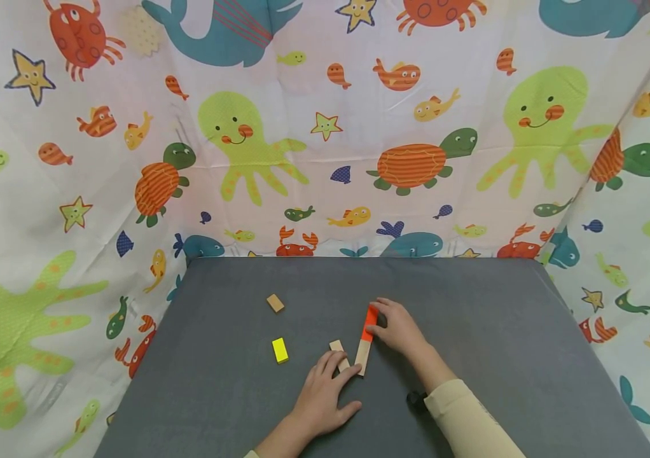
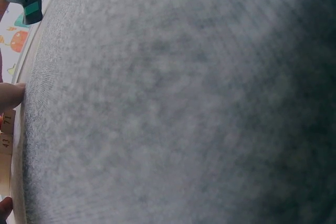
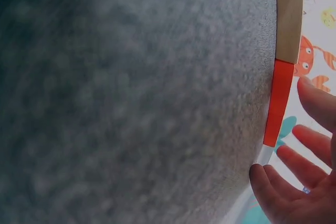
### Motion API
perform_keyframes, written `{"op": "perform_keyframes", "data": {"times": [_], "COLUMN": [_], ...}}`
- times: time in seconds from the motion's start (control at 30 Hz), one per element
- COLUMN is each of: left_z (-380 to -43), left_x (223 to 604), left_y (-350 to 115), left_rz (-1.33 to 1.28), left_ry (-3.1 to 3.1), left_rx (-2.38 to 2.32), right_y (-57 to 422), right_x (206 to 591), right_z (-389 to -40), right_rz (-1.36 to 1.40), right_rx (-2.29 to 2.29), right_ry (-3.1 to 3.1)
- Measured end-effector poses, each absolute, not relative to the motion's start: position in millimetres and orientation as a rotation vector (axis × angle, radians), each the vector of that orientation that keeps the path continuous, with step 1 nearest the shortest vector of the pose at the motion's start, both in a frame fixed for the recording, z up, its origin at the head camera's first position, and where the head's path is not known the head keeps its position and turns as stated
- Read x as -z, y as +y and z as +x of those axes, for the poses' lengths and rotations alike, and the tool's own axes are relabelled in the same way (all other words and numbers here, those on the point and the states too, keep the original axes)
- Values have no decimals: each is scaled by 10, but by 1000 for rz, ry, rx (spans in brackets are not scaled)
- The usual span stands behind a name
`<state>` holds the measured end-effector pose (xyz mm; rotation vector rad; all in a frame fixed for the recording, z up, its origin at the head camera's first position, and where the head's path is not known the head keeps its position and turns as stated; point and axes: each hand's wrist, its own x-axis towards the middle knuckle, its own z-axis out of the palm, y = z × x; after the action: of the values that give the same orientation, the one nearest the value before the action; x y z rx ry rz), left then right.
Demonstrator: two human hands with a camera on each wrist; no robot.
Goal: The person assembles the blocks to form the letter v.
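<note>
Left hand [image 1: 322, 395]: your fingers spread at a wooden block [image 1: 336, 346], contact unclear.
Right hand [image 1: 401, 327]: your fingers loosely extended beside the red block [image 1: 369, 321].

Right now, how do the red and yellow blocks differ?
The red block looks longer than the yellow block. The red block meets a tan block end to end; the yellow block lies apart. The right hand is at the red block, not the yellow block. Both lie on the grey table.
</note>
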<state>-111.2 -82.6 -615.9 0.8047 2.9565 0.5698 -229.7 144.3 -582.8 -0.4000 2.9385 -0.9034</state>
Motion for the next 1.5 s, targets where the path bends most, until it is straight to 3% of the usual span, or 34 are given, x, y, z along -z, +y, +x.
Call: {"op": "perform_keyframes", "data": {"times": [1.5], "left_z": [-1144], "left_x": [6091], "left_y": [-803], "left_rz": [901], "left_ry": [3046], "left_rx": [-418], "right_y": [1412], "right_x": [5769], "right_z": [-2257], "right_rz": [-350], "right_rx": [818], "right_ry": [2898]}}
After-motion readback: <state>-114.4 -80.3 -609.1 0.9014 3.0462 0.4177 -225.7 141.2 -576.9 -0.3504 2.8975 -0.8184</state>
